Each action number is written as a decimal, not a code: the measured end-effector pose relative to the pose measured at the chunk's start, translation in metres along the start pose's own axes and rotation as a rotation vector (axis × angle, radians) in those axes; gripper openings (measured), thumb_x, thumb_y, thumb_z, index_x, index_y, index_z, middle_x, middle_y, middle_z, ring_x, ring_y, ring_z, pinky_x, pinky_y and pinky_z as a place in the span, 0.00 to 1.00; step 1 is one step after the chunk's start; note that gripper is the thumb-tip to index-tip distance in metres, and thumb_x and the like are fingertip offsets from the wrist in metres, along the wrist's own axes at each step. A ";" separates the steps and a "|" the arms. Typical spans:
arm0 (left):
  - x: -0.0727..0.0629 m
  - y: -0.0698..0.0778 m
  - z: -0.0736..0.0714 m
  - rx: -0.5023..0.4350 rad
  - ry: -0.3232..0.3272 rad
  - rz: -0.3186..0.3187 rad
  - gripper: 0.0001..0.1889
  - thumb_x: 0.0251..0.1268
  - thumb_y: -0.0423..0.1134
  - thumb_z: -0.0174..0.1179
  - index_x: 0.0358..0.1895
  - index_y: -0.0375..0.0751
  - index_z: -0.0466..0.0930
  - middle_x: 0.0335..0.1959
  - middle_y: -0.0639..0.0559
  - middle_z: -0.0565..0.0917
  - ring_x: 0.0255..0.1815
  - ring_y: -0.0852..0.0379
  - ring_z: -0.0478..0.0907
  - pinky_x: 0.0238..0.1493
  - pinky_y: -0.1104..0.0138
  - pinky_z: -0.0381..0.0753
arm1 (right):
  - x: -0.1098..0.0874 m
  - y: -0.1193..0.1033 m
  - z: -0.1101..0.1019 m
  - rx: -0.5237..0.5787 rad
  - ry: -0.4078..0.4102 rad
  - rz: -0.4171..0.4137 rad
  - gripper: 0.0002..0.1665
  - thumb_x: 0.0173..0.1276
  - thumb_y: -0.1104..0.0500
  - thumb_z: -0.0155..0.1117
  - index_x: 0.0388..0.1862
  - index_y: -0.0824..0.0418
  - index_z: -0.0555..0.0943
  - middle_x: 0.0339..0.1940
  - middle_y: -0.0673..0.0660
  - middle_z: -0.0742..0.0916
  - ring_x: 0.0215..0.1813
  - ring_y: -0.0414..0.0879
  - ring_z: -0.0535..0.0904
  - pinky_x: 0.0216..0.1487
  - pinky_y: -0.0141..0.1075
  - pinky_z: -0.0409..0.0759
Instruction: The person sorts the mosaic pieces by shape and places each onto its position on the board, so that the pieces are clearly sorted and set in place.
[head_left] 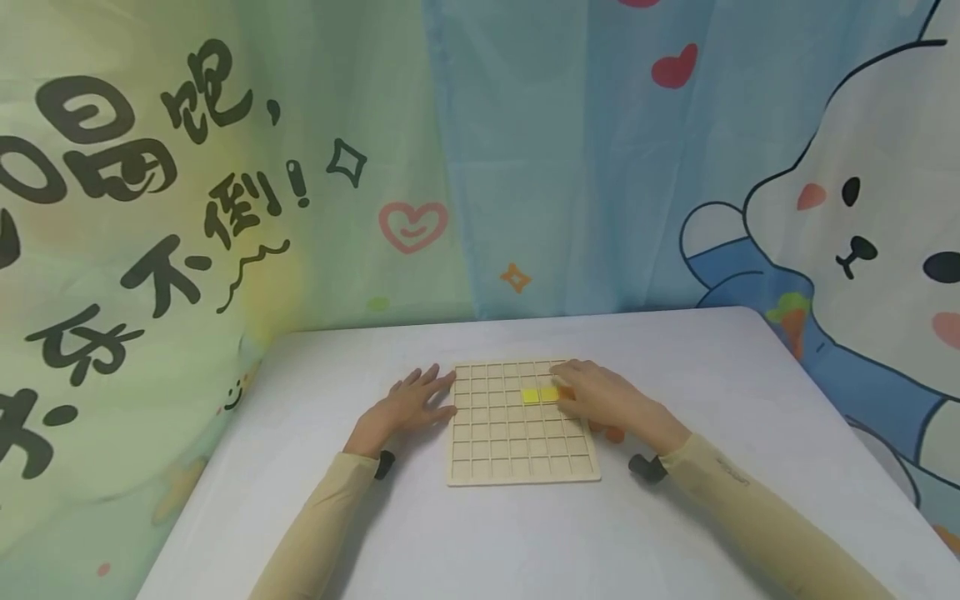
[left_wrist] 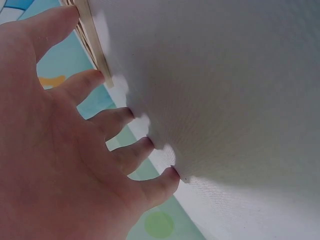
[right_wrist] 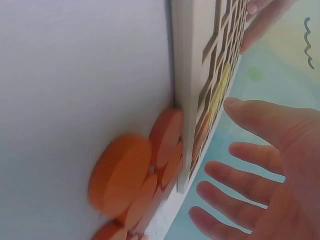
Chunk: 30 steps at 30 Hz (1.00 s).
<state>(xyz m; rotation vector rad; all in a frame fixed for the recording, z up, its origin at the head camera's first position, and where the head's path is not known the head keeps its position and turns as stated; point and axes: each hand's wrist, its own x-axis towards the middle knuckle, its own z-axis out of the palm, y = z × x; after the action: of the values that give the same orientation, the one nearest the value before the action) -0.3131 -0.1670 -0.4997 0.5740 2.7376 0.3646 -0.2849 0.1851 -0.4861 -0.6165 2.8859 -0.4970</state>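
Note:
A pale wooden grid board lies flat on the white table. Two yellow square pieces sit side by side in its cells, with an orange piece in the grid beside them, partly hidden by my right hand in the head view. My left hand is at the board's left edge, fingers spread; its thumb and index fingertip touch the edge while the other fingertips reach down to the tabletop. Over the board's right side hovers my right hand, fingers loosely extended and nothing held between them.
Several round orange pieces are clustered on the table along the board's right edge, partly under my right hand in the head view. Behind the table hangs a printed curtain. Each wrist carries a small dark device.

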 end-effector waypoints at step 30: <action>0.000 0.002 -0.002 -0.005 -0.011 -0.008 0.38 0.74 0.64 0.50 0.81 0.61 0.51 0.84 0.44 0.48 0.83 0.34 0.42 0.80 0.38 0.45 | -0.019 0.029 -0.009 -0.033 0.016 0.080 0.18 0.73 0.52 0.62 0.53 0.62 0.85 0.57 0.63 0.83 0.57 0.57 0.78 0.64 0.56 0.77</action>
<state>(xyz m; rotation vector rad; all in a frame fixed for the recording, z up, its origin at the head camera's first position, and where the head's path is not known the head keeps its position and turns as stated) -0.3130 -0.1655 -0.4971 0.5623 2.7267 0.3659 -0.2807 0.2210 -0.4863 -0.5016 2.9254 -0.4459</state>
